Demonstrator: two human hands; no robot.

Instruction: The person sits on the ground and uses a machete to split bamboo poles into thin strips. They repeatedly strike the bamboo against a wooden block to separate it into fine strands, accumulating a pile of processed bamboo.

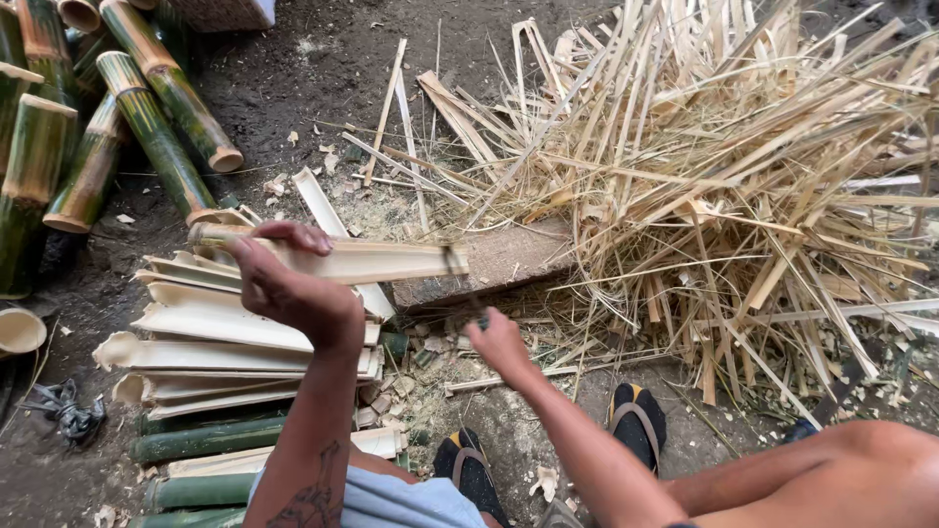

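Note:
My left hand [284, 284] grips a split bamboo slat [372, 260], pale on its inner face, and holds it level above the ground. Its far end reaches toward a flat wooden block [499, 256]. My right hand [501, 342] is closed on the handle of a dark blade [456, 266] that meets the slat's right end; the blade is blurred and thin. Just below my left hand lies a stack of split bamboo halves [215, 337].
Whole green bamboo sections [147, 117] lie at the upper left. A big heap of thin bamboo strips [743, 166] fills the right side. Green bamboo pieces [205, 440] lie near my knees, and my feet in black and yellow sandals [636, 420] rest on the dirt.

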